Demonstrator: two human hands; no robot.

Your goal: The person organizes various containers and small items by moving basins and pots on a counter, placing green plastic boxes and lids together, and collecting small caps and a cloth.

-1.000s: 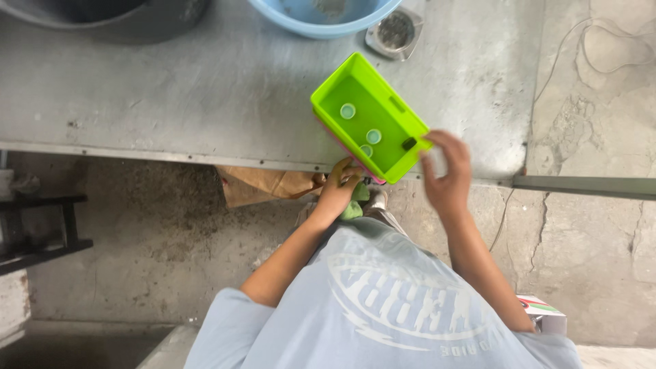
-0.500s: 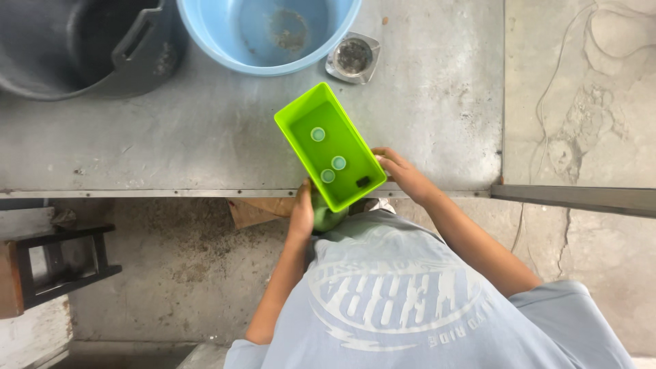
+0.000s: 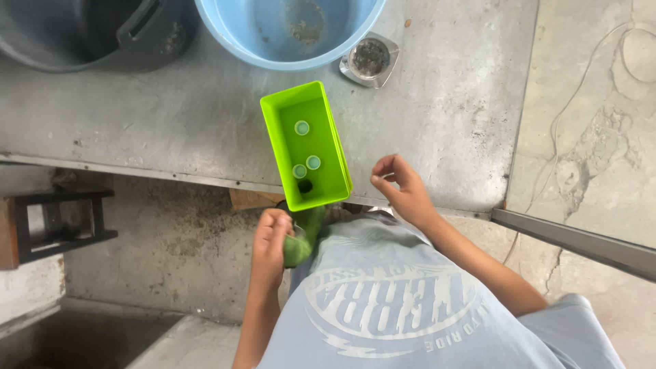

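The bright green bin point(image 3: 305, 145) rests at the near edge of the grey bench point(image 3: 137, 130), untouched; light, stiff, smooth plastic, I'd judge, best gripped by its rim. My left hand point(image 3: 271, 239) grips a soft green cloth point(image 3: 305, 234). My right hand point(image 3: 401, 188) hovers empty, fingers loosely curled

caps point(image 3: 305, 152) in tray point(image 3: 276, 140), basin point(image 3: 232, 37) behind

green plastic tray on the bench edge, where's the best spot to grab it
Probably the near short wall of the bright green rectangular plastic tray, which overhangs the grey metal bench edge. Come from the person's side, thumb inside, fingers under the lip. The open right hand is nearest; the left hand holds a green cloth.
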